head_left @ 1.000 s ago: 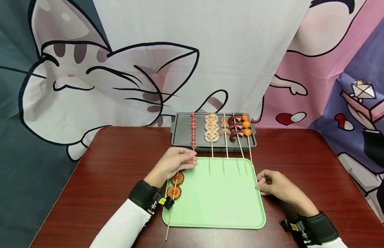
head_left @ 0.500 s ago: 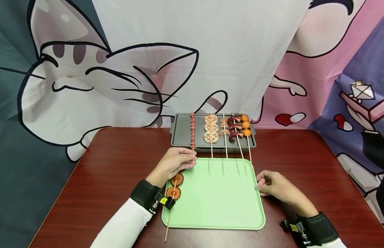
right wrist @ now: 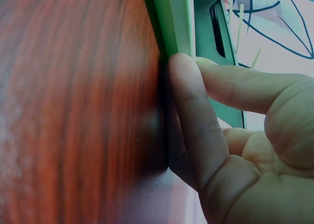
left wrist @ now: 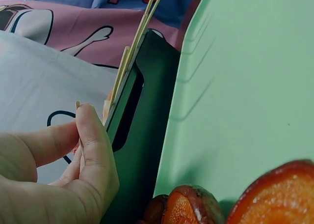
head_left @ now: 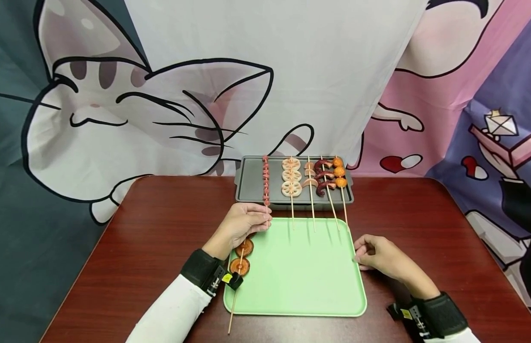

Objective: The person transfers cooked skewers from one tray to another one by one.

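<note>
Mint-green tray (head_left: pixel 300 281); grey pan (head_left: pixel 252 186); reddish-brown table (head_left: pixel 162 224) (wood-grain, seemingly); cartoon-cat backdrop (head_left: pixel 162 109).

- Dark red-brown wooden table (head_left: pixel 141 228), glossy grain, rounded corners, fills the lower frame.
- Cloth backdrop (head_left: pixel 334 71) hangs right behind it, covers the whole wall.
- Print: big white cartoon cat (head_left: pixel 132 124) with black outlines on teal at left, pink and purple panels at right.
- Even indoor light, soft shadows.
</note>
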Action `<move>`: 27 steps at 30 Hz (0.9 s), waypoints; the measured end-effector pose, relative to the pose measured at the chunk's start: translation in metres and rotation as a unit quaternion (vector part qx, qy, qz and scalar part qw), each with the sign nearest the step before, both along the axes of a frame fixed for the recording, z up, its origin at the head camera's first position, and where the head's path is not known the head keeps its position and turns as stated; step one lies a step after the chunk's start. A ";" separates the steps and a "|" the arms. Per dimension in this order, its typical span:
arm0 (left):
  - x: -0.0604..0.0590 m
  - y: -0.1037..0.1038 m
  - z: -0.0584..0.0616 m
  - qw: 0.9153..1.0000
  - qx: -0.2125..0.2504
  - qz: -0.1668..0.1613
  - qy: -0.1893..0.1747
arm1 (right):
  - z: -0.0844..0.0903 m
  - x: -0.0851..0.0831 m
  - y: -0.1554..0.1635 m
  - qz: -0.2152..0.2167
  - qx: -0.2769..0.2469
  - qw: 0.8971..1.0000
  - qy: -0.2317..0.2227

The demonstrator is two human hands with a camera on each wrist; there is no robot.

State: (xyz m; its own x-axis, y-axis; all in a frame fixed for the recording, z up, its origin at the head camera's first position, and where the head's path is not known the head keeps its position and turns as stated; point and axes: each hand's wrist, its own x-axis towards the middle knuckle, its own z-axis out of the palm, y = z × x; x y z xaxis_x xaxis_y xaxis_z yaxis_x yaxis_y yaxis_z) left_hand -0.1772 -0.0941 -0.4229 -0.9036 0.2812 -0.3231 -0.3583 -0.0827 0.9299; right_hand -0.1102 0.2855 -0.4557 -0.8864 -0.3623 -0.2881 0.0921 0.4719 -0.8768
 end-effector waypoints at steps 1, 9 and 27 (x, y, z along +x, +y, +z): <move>0.000 0.000 0.000 1.000 -0.002 0.000 0.002 | 0.000 0.000 0.000 0.000 0.000 1.000 0.001; 0.001 0.002 0.002 1.000 -0.004 -0.006 0.014 | -0.001 -0.001 0.000 0.000 0.000 1.000 0.004; 0.014 0.003 0.011 0.999 -0.017 -0.023 0.028 | 0.000 -0.002 0.000 0.005 0.006 1.000 0.010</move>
